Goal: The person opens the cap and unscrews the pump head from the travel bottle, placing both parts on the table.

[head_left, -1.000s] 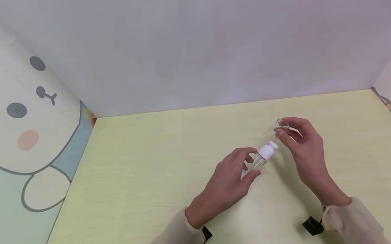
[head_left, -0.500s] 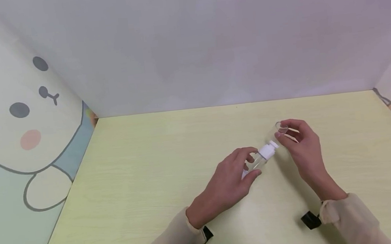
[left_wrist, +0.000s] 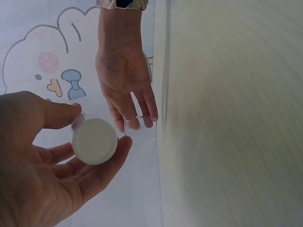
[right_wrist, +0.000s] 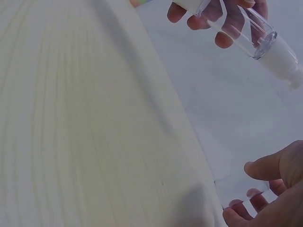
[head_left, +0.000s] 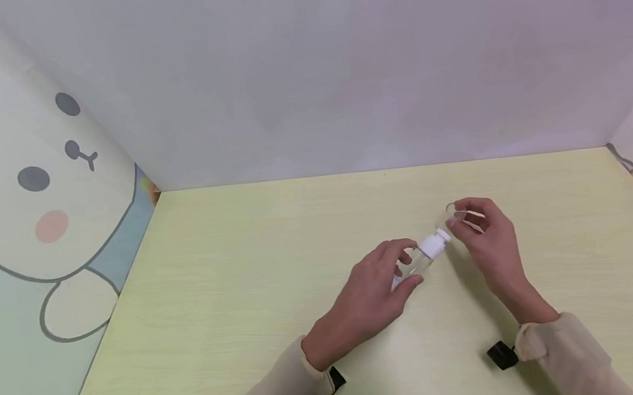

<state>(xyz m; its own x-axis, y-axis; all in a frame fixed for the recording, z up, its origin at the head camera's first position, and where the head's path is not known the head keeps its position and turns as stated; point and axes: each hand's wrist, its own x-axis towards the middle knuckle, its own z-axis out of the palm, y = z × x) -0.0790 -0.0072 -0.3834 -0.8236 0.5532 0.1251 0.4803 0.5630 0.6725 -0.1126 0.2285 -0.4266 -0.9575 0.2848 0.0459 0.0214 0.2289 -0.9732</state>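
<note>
My left hand (head_left: 369, 285) grips a small clear bottle (head_left: 418, 263) by its lower part, tilted with its top toward the upper right. A white pump head (head_left: 433, 245) tops the bottle. From the left wrist view its round white base (left_wrist: 94, 142) faces the camera, between thumb and fingers. With thumb and fingertips my right hand (head_left: 495, 243) pinches a clear, hollow cap (head_left: 452, 211) just beyond the pump head. In the right wrist view the cap (right_wrist: 236, 189) is apart from the bottle (right_wrist: 232, 28), whose pump head (right_wrist: 280, 61) is uncovered.
A pale wood-grain table (head_left: 216, 285) lies under both hands. Behind it rises a plain light wall (head_left: 338, 73), and a cartoon-printed panel (head_left: 57, 263) stands on the left. Black wrist devices (head_left: 502, 355) hang by the sleeves.
My right hand has shifted slightly down and left with the clear cap, whose rim has turned more into view. The left hand and the bottle stay nearly still.
</note>
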